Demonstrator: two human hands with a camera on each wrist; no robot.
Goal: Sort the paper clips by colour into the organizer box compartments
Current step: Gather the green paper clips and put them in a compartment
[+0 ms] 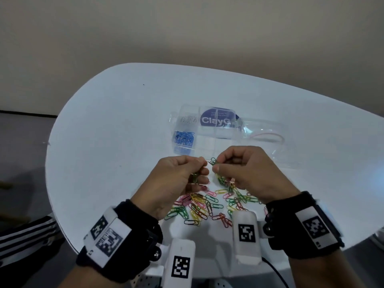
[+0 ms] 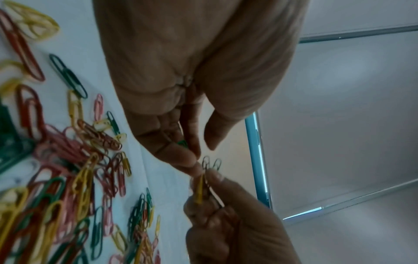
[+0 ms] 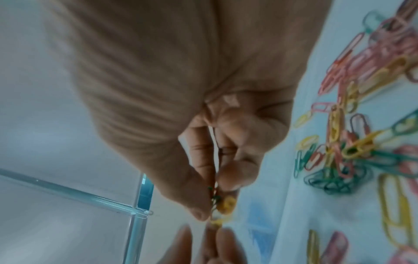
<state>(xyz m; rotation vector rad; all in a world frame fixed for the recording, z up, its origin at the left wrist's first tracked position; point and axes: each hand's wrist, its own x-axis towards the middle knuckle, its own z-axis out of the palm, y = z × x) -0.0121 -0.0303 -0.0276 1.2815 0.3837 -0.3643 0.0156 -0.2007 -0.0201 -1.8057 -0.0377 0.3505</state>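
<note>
Your right hand [image 1: 245, 173] covers part of the paper clip pile [image 1: 207, 204], and your left hand [image 1: 178, 183] hides most of the clips it pinches. The organizer box [image 1: 209, 129] is clear plastic, so you cannot make out its compartment walls; its label is cut short. The right wrist view is blurred, leaving the pinched clips [image 3: 222, 203] indistinct.
</note>
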